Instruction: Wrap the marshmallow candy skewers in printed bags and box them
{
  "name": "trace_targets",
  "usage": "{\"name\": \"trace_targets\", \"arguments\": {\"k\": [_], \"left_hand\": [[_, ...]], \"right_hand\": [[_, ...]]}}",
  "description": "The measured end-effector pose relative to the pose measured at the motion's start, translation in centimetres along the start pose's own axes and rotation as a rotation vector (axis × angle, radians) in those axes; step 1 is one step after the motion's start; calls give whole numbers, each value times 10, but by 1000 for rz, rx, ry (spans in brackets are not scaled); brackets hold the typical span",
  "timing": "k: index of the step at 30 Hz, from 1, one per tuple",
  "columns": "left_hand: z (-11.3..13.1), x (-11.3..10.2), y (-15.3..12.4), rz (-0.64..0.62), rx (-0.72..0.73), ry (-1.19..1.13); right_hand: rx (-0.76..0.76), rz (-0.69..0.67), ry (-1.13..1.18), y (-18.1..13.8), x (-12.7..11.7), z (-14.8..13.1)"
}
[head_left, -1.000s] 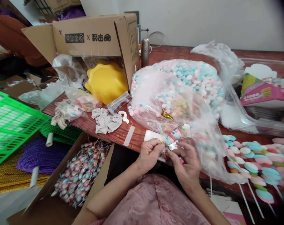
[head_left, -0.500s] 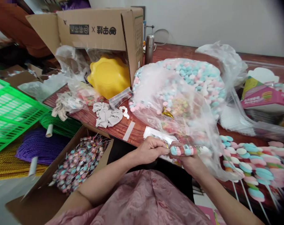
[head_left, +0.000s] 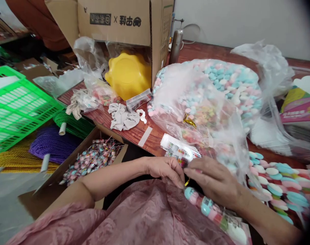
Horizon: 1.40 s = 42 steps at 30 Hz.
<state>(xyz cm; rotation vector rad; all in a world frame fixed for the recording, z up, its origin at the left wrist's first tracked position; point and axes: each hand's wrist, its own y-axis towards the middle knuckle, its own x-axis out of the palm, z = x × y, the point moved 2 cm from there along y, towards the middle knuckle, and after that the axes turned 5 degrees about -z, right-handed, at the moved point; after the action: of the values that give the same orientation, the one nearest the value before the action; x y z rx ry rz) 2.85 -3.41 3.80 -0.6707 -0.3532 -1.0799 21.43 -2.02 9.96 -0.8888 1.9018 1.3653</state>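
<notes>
A wrapped marshmallow skewer [head_left: 206, 205], pink, blue, green and white in a clear printed sleeve, slants down to the right in front of my shirt. My left hand [head_left: 167, 171] is closed in a pinch on its gathered upper end. There a gold twist tie [head_left: 187, 182] shows between the two hands. My right hand [head_left: 216, 180] reaches over from the right, its fingertips together at the tie; its thumb is mostly hidden. Just beyond the hands lies a stack of printed clear sleeves [head_left: 179, 149]. More gold ties [head_left: 189, 120] rest on the big plastic bag.
A large clear bag of marshmallows [head_left: 221, 78] covers the table's middle. Unwrapped marshmallow skewers [head_left: 282, 183] lie at right. A carton of small wrapped sweets [head_left: 91, 161] stands at lower left, near a green basket [head_left: 19, 105]. A cardboard box [head_left: 119, 30] holds a yellow tray [head_left: 129, 76].
The skewer has dropped lower and now slants down to the right. My right hand has let go of its body and moved to the tie end. The view has shifted.
</notes>
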Motion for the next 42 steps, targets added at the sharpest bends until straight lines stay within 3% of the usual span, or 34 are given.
{"name": "trace_targets", "arguments": {"k": [2,4,9,22,26,29,31,35,37,40,42], "left_hand": [[8,-2,-3,-5,94,57],[15,-3,-6,-34,175,119],[17,-2,-3,-83,277,226],[-2,-9,11,-280,61,130],[2,-16,9,-250,31,125],[21,-20,0,-166,54,307],[43,-19,-9,-37,96,546],[91,6,-31,365,262,1279],[103,26,-40,576,390,1581],[98,47,-47,777,613,1699],[83,47,-43,760,738,1555]], "right_hand": [[78,62,-38,-8,-5,4],[108,39,-30,-14,-9,5],[-42,-65,95,-10,-3,-4],[-163,-164,282,2,14,-9],[-166,-168,150,7,14,-12],[-215,-231,-53,12,14,-13],[-226,-272,-170,18,10,-9],[-200,-293,-343,37,-8,7],[-181,-286,-433,46,-20,17],[-141,-248,-531,56,-34,28],[-107,-185,-543,57,-36,32]]}}
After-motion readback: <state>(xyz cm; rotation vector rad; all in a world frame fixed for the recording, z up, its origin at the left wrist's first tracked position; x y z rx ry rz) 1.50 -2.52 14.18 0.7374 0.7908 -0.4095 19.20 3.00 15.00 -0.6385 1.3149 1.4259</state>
